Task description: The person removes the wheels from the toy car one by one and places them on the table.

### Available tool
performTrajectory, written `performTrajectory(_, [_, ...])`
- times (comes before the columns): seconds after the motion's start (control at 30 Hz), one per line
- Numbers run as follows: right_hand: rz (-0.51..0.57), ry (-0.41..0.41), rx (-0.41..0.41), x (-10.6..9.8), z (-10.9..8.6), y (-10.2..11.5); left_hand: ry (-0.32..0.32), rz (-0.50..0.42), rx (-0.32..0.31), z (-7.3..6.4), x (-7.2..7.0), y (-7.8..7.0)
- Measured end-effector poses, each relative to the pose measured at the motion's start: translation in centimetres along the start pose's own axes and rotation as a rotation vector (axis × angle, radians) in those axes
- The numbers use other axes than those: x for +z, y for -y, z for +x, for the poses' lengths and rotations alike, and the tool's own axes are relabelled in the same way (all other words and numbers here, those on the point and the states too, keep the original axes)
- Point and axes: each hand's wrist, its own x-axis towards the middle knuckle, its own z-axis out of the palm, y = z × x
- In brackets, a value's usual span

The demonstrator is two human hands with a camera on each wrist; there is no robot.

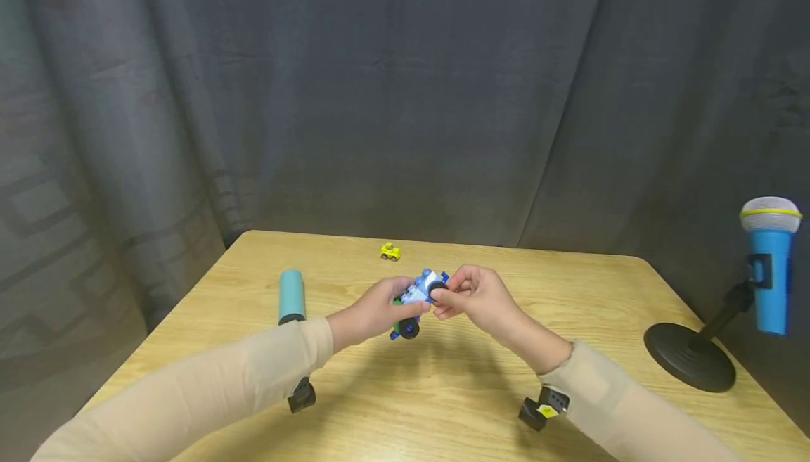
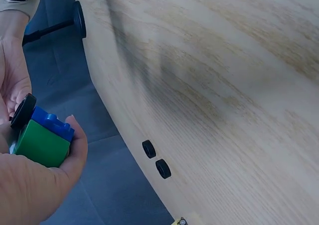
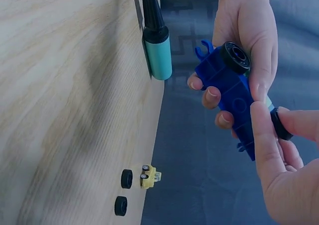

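Observation:
My left hand (image 1: 373, 309) grips a toy building-block car (image 3: 234, 96), holding it tilted above the table. The car has a blue base, a green block (image 2: 42, 144) and a light-blue-and-white block (image 1: 415, 290). One black wheel (image 3: 235, 57) sits on the side of the base near the hooked end. Between thumb and fingers, my right hand (image 1: 479, 299) pinches another black wheel (image 3: 280, 124) against the car's other end; whether it is fixed on the axle I cannot tell. Two loose black wheels (image 2: 156, 159) stand on the table, hidden in the head view.
A small yellow toy car (image 1: 390, 252) sits near the table's far edge. To the left lies a teal cylinder with a black tapered end (image 1: 292, 293). A blue toy microphone (image 1: 772, 272) on a round black base (image 1: 690, 356) stands at the right. A grey curtain hangs behind.

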Motion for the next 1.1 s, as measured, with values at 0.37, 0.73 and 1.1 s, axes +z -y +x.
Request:
performTrajectory(0.37, [-0.079,0.049,-0.039,1.2,0.2,0.2,-0.017,0.048,-0.023,-1.2,-0.8,0.5])
performTrajectory(0.73, [-0.18,0.101,-0.042,0.6,-0.2,0.1,0.055,-0.018,-0.043,-1.2,-0.9,0.7])
performTrajectory(1.1, [-0.111,0.053,0.001,-1.2,0.5,0.2,0.08,0.011,-0.03,-0.9,-1.3,1.6])
